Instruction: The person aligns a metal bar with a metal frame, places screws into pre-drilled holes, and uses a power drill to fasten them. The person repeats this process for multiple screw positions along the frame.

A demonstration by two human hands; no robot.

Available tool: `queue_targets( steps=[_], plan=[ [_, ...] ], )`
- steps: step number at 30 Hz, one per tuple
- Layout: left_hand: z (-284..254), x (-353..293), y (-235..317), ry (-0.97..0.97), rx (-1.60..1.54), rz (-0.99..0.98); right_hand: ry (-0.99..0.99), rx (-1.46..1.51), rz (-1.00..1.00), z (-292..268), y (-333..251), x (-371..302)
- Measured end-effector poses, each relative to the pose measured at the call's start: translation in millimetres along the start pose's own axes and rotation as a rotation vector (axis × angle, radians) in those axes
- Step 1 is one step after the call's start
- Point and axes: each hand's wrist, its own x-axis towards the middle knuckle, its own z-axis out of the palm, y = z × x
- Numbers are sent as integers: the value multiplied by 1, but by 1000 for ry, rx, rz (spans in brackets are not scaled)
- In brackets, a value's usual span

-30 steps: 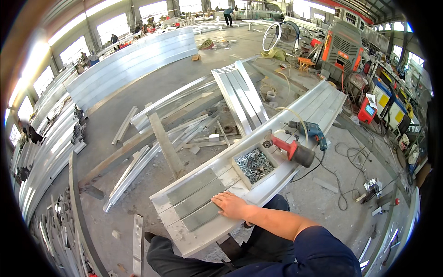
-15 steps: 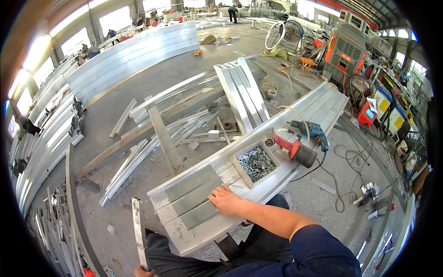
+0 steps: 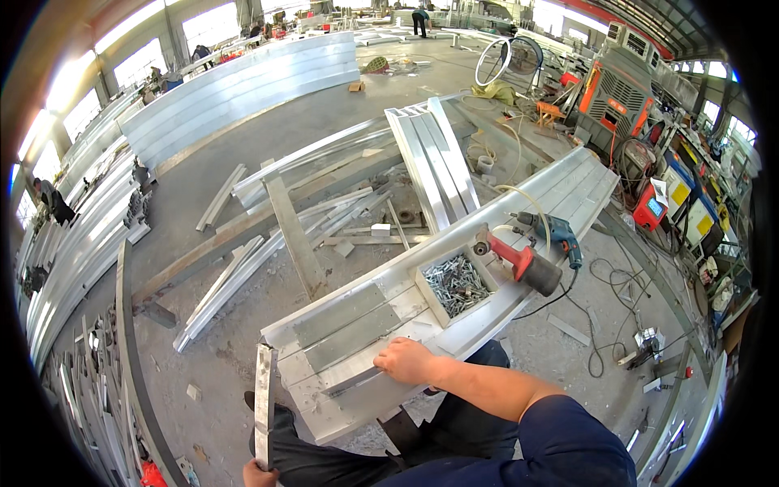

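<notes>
My right hand (image 3: 404, 361) is closed at the right end of a flat grey metal strip (image 3: 347, 375). Its near edge is tipped up off the long silvery metal panel (image 3: 312, 418) across my knees' front. Beside it, two similar grey strips (image 3: 345, 318) lie flat on the panel. Low at the left, my left hand (image 3: 260, 474) grips the bottom end of a narrow silvery metal bar (image 3: 264, 398), which stands nearly upright next to my leg. To the right of my right hand sits a tray of screws (image 3: 457, 286) on the panel.
A red and black rivet gun (image 3: 526, 266) and a blue power drill (image 3: 556, 235) lie right of the tray, with a hose and cable. Metal profiles (image 3: 231, 284) rest on the floor beyond. Stacked profiles (image 3: 81, 243) stand left; an orange machine (image 3: 617, 97) is far right.
My right hand has gone from lying on the grey strips to closing on the nearest one, whose edge has tilted up. My left hand and its bar have shifted slightly right.
</notes>
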Motion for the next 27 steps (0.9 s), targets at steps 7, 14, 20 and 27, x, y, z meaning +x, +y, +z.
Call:
queue_targets(
  steps=[7,14,20,27],
  plan=[
    [7,-4,1,43,24,109,-122,410,503,-51,-21,-1],
    [15,3,-11,127,-21,50,-78,703,566,-51,-12,-27],
    [-11,-8,31,112,160,42,84,391,499,-67,-14,-29],
    [-23,0,48,173,411,193,99,210,139,-88,-16,-27]
  ],
)
